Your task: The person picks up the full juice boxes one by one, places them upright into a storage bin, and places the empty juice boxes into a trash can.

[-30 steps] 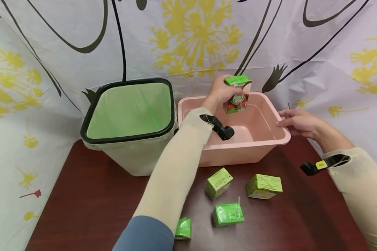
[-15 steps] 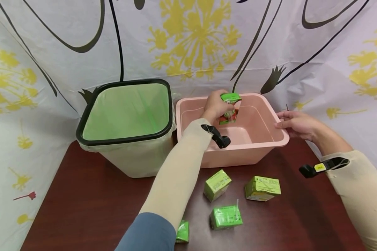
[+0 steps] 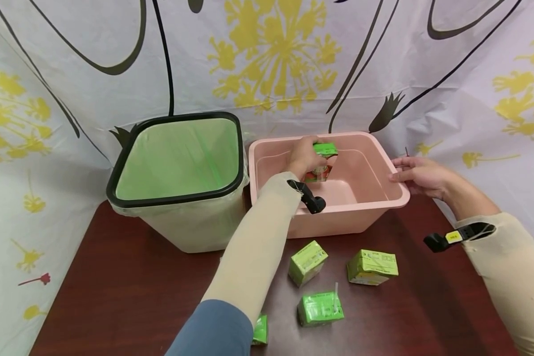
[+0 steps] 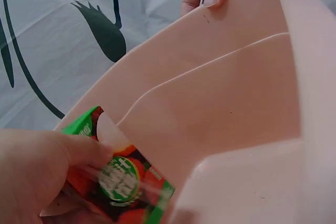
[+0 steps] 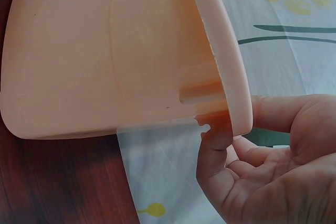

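Note:
My left hand [image 3: 305, 157] grips a green and red juice box [image 3: 324, 148] inside the pink basin [image 3: 374, 170]. Close up in the left wrist view, the thumb lies over the front of the juice box [image 4: 123, 177], which leans near the basin's wall. My right hand [image 3: 424, 178] holds the basin's right rim, thumb on the inner side. From the right wrist view, fingers of the right hand [image 5: 273, 166] curl under the rim from outside.
A bin [image 3: 191, 222] with a black rim and green-tinted liner stands left of the basin. Nearer me on the dark red table [image 3: 129, 296] lie light green cartons [image 3: 308, 262] [image 3: 373, 267], a brighter green carton with a straw [image 3: 320, 309], and one partly behind my sleeve [image 3: 260, 330].
My left hand has lowered the juice box from above the basin's back rim down into the basin, shifting slightly left. The right hand keeps its hold on the rim.

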Tool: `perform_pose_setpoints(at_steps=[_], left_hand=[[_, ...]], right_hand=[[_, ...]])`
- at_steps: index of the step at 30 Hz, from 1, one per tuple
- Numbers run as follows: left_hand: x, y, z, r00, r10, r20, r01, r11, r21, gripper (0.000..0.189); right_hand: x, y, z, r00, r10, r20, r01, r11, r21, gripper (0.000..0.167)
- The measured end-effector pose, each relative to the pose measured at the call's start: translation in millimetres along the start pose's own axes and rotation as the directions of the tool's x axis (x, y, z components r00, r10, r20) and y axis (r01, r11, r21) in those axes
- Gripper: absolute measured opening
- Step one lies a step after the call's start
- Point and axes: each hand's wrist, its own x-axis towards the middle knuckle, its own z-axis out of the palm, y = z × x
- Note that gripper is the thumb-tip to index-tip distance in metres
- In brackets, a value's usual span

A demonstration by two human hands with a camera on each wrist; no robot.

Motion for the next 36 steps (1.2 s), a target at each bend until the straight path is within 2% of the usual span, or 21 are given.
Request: perform_pose_setpoints(at_steps=[4,7,12,15,20,27,36], left_hand=[[-0.9,-1.7,2.1,0.999,0.017,0.044,-0.015,0.999,-0.044,0.047],[-1.3,-3.1,4.0,0.993,0.023,0.112,-0.011,0.995,-0.103,0.044],[-0.6,-3.5,2.8,0.972,-0.02,0.233,0.033,0.998,-0.052,0.038],[-0.8,-3.0,0.7,0.964,-0.018,0.266,0.017,1.0,0.008,0.042],[-0.9,-2.3,1.2,0.968,-0.011,0.252,-0.002,0.999,0.051,0.045],[0.1,-2.9,4.8,0.973,-0.026,0.227,0.001,0.994,0.111,0.045],[3.5,-6.0,6.3,0.964,-0.018,0.267,-0.04,0.977,0.21,0.04]], right_hand=[[0.9,-0.5,-0.9,1.0,0.004,0.005,-0.004,1.0,0.005,0.02],[1.7,-0.4,-1.4,1.0,0.0,0.008,0.0,1.0,0.012,0.021],[2.2,-0.8,-2.3,1.0,-0.009,0.003,0.009,1.0,0.005,0.021],[1.6,-1.5,-2.3,1.0,-0.011,0.001,0.011,1.0,-0.002,0.021],[0.7,-2.0,-1.3,1.0,-0.005,-0.001,0.005,1.0,-0.003,0.021],[0.8,-1.2,0.0,1.0,0.009,0.0,-0.009,1.0,-0.005,0.022],[1.1,-0.3,-0.1,1.0,0.003,0.007,-0.003,1.0,0.02,0.023]])
